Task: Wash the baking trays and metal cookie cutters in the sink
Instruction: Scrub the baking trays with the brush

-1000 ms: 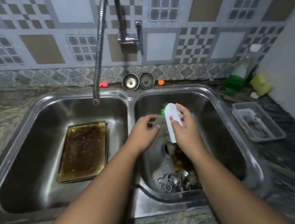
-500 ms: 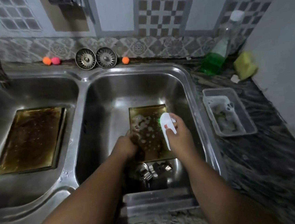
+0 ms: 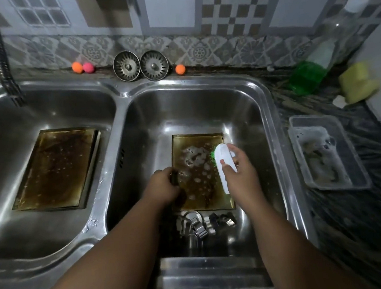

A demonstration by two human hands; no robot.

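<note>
My left hand grips the soapy baking tray in the right basin. My right hand holds the white brush on it. The cookie cutters lie just beside it.

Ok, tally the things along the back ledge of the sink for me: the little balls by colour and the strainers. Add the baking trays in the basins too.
Orange balls: 2
Pink balls: 1
Sink strainers: 2
Baking trays: 2
Total: 7
</note>
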